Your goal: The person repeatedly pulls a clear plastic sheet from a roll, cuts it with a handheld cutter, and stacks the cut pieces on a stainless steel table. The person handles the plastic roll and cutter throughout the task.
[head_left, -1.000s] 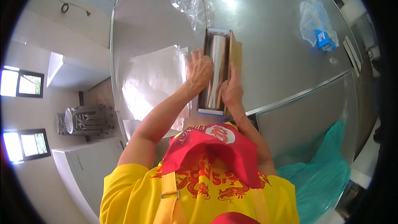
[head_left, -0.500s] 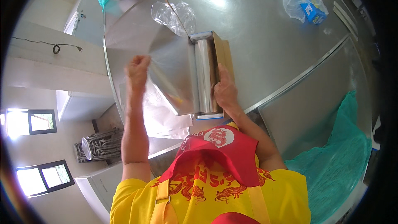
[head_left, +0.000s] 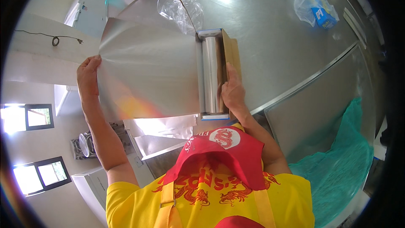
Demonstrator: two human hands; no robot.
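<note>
Broad, silvery foil stretches rightward from the left fingers pinching its edge. The right fingers hold the box.

Smooth, satiny foil sheet, glossy foil roll, matt cardboard box, shiny metal table

Two hands, one roll and one long box.

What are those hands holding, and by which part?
The left hand holds the foil by its left edge. The right hand is at the right wall of the box; whether it grips there cannot be told.
</note>
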